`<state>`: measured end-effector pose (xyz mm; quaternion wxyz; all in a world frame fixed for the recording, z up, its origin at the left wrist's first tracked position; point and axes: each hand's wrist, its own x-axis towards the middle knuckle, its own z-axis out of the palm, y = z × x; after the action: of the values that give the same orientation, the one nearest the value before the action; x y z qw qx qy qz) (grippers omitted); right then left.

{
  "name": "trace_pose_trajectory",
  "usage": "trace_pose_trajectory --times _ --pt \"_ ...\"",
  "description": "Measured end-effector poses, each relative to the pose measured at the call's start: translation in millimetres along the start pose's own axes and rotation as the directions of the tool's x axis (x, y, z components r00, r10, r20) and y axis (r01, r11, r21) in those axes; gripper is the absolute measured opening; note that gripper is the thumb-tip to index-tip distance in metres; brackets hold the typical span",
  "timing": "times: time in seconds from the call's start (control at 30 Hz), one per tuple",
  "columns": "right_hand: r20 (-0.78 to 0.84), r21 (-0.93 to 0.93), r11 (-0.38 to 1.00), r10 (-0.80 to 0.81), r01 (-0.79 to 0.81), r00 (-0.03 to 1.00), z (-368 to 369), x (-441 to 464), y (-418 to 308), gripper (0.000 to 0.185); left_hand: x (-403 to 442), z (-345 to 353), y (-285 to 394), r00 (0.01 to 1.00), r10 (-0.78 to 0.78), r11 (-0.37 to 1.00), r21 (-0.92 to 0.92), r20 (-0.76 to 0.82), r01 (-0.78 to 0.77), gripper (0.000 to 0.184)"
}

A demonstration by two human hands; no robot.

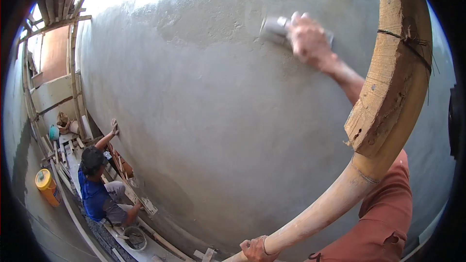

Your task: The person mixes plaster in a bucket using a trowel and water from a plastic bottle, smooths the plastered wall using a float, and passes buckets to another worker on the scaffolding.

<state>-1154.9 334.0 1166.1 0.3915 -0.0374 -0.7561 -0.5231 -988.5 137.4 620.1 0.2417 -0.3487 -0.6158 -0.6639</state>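
High on the grey plastered wall point(204, 111), my right hand point(310, 41) is closed around a plastering trowel point(274, 28). Its blade lies flat on or very close to the surface, and motion blurs both a little. That arm passes behind a thick bamboo pole point(315, 201) at the right. Down at the bottom edge, my left hand point(258, 249) wraps around the lower part of the same pole. A wood block point(376, 87) is tied to the pole's upper part with dark wire point(405, 39). My reddish sleeve point(388, 208) shows behind the pole.
At lower left a co-worker point(94, 189) in blue crouches with one hand on the wall. Close by are a bucket of grey mix point(135, 238), a yellow-lidded bucket point(47, 187) and planks point(73, 165). Bamboo scaffolding point(74, 63) stands at far left.
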Motion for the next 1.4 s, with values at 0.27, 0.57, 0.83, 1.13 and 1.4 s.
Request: trace_pose_trajectory --times 0.27,0.57,0.83,1.13,1.4 --pt "0.064 0.003 0.994 0.110 -0.110 0.992 29.1 69.6 -23.1 0.038 21.6 -1.1 11.9 0.998 0.037 0.999 0.039 -0.046 -0.035 0.041" --pt "-0.010 0.010 0.990 0.144 -0.144 0.989 -24.8 -63.2 18.8 0.041 9.0 -10.6 11.3 0.989 -0.086 0.996 0.034 0.117 0.083 0.060" --pt "0.027 0.033 0.996 0.080 -0.081 0.996 12.2 -51.4 -39.7 0.041 9.3 -4.9 8.5 1.000 0.006 0.999 0.035 0.007 -0.006 0.057" --pt "0.005 0.039 0.982 0.183 -0.183 0.983 -9.8 -83.2 23.1 0.045 12.8 -4.4 5.8 1.000 0.000 0.999 0.038 0.014 -0.001 0.063" --pt "-0.032 0.066 0.988 0.144 -0.142 0.989 1.2 -93.1 -70.2 0.042 12.9 -8.1 10.1 1.000 -0.015 0.999 0.053 0.008 0.014 0.067"
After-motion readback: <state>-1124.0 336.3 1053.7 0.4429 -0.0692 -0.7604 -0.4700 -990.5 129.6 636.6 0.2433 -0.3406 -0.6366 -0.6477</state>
